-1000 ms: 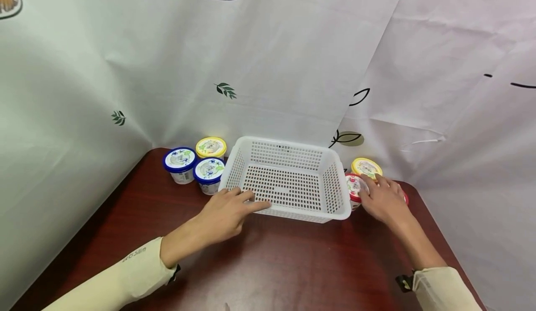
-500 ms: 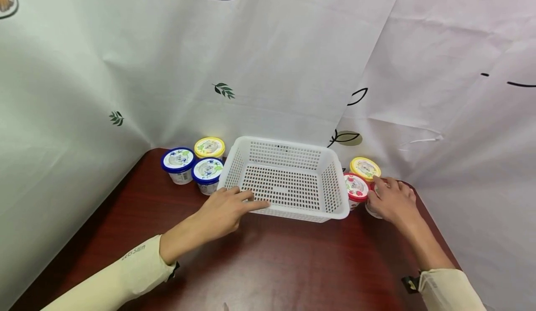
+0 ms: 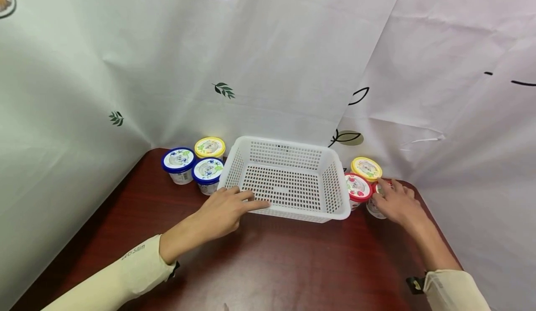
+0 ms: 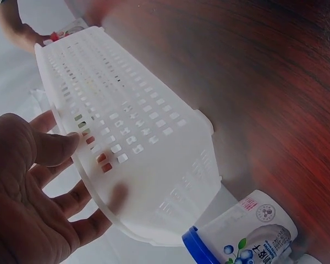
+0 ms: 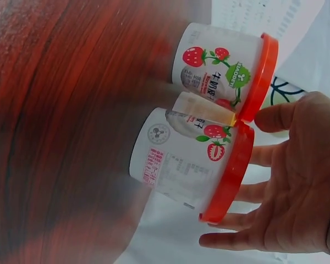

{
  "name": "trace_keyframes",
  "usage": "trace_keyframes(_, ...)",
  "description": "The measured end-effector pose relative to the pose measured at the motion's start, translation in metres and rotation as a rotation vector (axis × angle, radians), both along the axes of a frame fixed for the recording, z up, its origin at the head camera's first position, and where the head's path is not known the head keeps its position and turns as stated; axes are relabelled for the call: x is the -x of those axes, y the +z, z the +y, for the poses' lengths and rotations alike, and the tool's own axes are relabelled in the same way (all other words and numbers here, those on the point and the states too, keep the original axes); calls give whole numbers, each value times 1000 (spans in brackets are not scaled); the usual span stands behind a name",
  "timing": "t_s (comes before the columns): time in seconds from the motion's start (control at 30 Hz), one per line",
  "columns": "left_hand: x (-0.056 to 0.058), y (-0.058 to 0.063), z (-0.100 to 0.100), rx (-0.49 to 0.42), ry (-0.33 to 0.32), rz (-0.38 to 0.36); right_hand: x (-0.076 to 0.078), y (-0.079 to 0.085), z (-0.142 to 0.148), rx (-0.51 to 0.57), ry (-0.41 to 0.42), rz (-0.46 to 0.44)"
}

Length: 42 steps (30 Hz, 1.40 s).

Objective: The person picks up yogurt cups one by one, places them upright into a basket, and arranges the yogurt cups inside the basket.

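Observation:
A white perforated plastic basket [image 3: 301, 212] stands at the back of the table. At its front left corner, my left hand [image 3: 222, 213] holds the rim, thumb outside and fingers over the inner side in the left wrist view. My right hand [image 3: 398, 203] is over the right-hand red-lidded cup [image 5: 181, 159]. Its fingers are spread and fairly straight along the lid, with the thumb near where the two red lids meet. The other red-lidded cup [image 3: 357, 187] stands upright between that cup and the basket. Both cups have strawberry prints.
Behind the red-lidded cups stands a yellow-lidded cup [image 3: 366, 168]. Left of the basket are two blue-lidded cups [image 3: 178, 159] and another yellow-lidded cup [image 3: 211, 147]. White printed sheeting [image 3: 284, 69] borders the dark red wooden table [image 3: 301, 264] at the back and sides.
My right hand has shifted right, from over the left red-lidded cup to the right-hand one, uncovering the left lid. The left hand and basket stay in place.

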<state>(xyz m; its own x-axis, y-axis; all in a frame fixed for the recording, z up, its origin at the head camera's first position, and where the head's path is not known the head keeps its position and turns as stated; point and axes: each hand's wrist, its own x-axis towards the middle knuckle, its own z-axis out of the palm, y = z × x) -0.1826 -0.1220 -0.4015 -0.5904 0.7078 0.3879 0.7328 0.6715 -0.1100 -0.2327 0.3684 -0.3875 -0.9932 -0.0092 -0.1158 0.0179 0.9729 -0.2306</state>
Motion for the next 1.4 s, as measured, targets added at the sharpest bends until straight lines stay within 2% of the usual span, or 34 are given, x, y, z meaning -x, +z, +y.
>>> trace_keyframes(0.2, 0, 0, 0, -2, -5, -9, 2, 0, 3, -9, 13, -3)
trace_keyframes(0.5, 3, 3, 0, 27, -40, 11, 3, 0, 5, -33, 27, 48)
trace_keyframes(0.87, 6, 6, 0, 46, -59, -25, 4, -1, 5, -42, 24, 90)
trace_keyframes(1.13, 7, 9, 0, 62, -44, -77, 5, -2, 5, -45, -76, 49)
trace_keyframes(1.4, 6, 8, 0, 72, -41, -53, 5, 3, 7, -24, -113, 53)
